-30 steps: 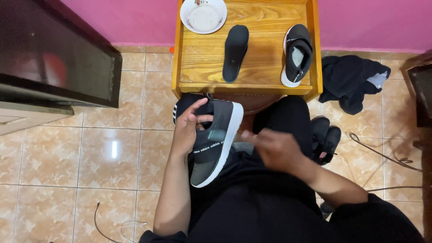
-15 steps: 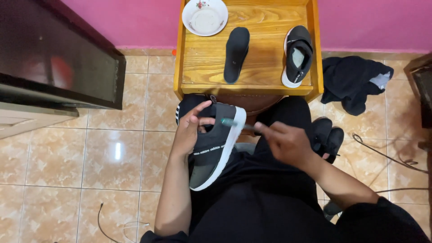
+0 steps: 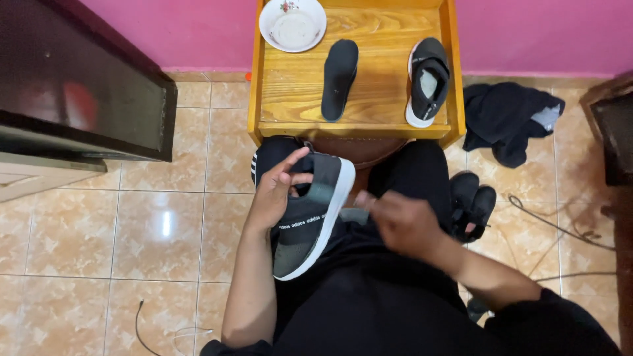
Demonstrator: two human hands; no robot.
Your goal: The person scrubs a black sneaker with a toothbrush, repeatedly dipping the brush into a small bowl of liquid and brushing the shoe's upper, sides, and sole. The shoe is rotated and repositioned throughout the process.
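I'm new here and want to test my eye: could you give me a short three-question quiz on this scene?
1. True or false: the left hand holds the grey shoe.
2. What lies between the white dish and the other shoe on the wooden table? A) insole B) spoon C) sock
3. What colour is the wall?

Key: 1 true; 2 A, the black insole; 3 pink.

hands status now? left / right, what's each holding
Left hand: closed on the grey shoe, gripping its opening.
Right hand: beside the shoe, motion-blurred; cannot tell whether it is open, closed or holding anything.
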